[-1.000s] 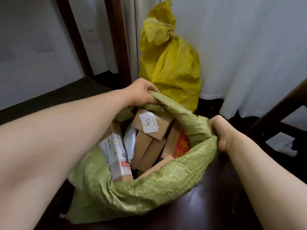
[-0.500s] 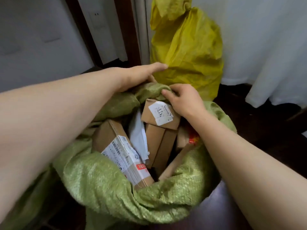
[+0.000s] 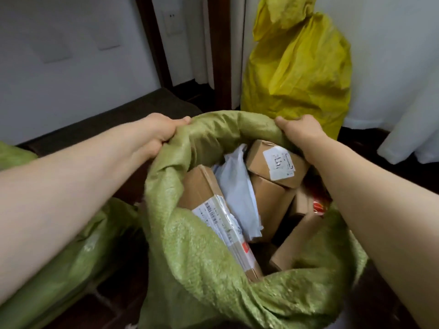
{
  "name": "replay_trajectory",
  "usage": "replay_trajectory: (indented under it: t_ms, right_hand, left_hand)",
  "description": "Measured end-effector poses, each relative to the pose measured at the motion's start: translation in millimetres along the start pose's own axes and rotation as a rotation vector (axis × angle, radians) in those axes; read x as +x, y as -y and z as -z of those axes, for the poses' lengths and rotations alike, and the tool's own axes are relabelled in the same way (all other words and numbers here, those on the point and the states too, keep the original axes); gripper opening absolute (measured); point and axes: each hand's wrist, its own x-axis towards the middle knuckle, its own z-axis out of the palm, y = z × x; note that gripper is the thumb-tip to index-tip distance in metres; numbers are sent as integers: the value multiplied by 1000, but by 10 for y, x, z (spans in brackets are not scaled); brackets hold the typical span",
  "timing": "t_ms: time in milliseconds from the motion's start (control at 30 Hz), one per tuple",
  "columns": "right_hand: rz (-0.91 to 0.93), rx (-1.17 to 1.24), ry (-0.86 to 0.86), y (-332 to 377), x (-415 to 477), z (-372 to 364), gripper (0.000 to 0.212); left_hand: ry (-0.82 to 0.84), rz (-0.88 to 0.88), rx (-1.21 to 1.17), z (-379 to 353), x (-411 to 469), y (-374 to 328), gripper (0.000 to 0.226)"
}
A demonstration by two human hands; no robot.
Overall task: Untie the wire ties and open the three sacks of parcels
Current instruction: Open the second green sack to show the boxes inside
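A green woven sack [image 3: 204, 264] stands open in front of me, its mouth rolled back. Inside lie several cardboard parcels [image 3: 275, 162] and a white plastic mailer [image 3: 240, 186]. My left hand [image 3: 159, 131] grips the far left of the sack's rim. My right hand [image 3: 299, 129] grips the far right of the rim. Behind it a yellow sack [image 3: 301, 74] stands upright, its neck gathered tight at the top; no tie is discernible. Part of another green sack [image 3: 71, 257] lies at my left, under my left forearm.
A white curtain [image 3: 403, 79] hangs at the right behind the yellow sack. A dark wooden door frame [image 3: 221, 55] and a white wall with a socket [image 3: 172, 22] stand at the back. The floor is dark wood.
Both hands have moved to the far rim of the green sack and now grip it apart. The view has shifted closer over the sack's mouth.
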Motion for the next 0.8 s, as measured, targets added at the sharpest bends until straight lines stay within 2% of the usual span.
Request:
replay_trajectory:
  t_ms: [67, 100, 133, 200, 233, 300, 367, 433, 467, 500, 567, 633, 700, 767, 800]
  right_hand:
    - [306, -75, 17, 77, -161, 8, 67]
    - [447, -57, 134, 135, -262, 3, 74]
    - [555, -140, 270, 180, -340, -28, 82]
    - [661, -548, 411, 172, -406, -170, 85]
    - [666, -656, 400, 139, -390, -234, 78]
    - [624, -662, 321, 99, -349, -311, 63]
    - [582, -650, 269, 90, -325, -381, 59]
    - [571, -710, 241, 147, -309, -439, 57]
    - [563, -739, 238, 176, -298, -460, 56]
    - [551, -762, 245, 198, -292, -468, 56]
    - [522, -779, 247, 253, -327, -458, 55]
    - [553, -758, 178, 338, -476, -416, 59]
    - [695, -659, 145, 468, -792, -374, 61]
    - [760, -555, 355, 591, -1193, -316, 68]
    - [737, -598, 498, 621, -1376, -292, 78]
  left_hand:
    - [114, 171, -233, 68, 139, 20, 25]
    - [133, 198, -252, 84, 186, 48, 27]
    - [135, 197, -228, 84, 209, 86, 29]
    - [73, 190, -156, 83, 191, 145, 25]
    - [1, 175, -73, 71, 150, 159, 20]
    - [-213, 50, 182, 72, 65, 133, 20]
    - [-354, -147, 541, 92, -70, 99, 57]
    - [-276, -195, 888, 94, -329, 76, 92]
    - [-206, -175, 1025, 94, -422, 102, 90]
    - [-137, -151, 1123, 100, -475, 147, 78]
    - [-79, -128, 1148, 148, -477, 283, 53]
    - [-100, -102, 1000, 219, -436, 391, 40]
    - [-110, 25, 552, 282, -366, 453, 33]
    - [-4, 260, -113, 381, -300, 459, 22]
    - [25, 347, -410, 423, -289, 462, 17]
